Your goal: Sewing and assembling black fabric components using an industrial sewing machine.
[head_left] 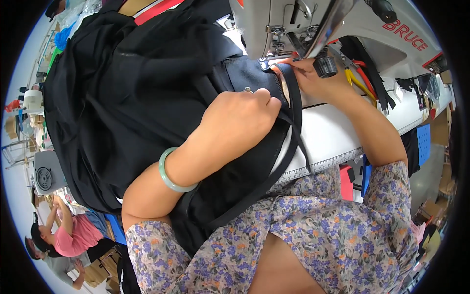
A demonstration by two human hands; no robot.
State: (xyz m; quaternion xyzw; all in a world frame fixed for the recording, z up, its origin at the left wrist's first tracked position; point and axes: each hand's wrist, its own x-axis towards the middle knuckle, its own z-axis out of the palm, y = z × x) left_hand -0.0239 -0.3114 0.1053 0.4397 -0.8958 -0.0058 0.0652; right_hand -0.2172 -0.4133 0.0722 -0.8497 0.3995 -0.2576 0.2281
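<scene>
A large bundle of black fabric (103, 88) covers the left of the sewing table. My left hand (240, 112), with a pale green bangle on the wrist, is closed on the black fabric beside a zipper edge and loose black tape (298, 142). My right hand (320, 81) is at the white sewing machine (259, 24), its fingers pinched on the fabric edge just right of the presser foot (278, 56); its fingertips are partly hidden. A navy panel (242, 71) lies under the needle area.
Red- and yellow-handled tools (364, 81) and black strips lie right of the machine. The white table (323, 127) has a ruler along its front edge. A grey box with a fan (46, 171) stands at far left. Co-workers (73, 237) are at lower left.
</scene>
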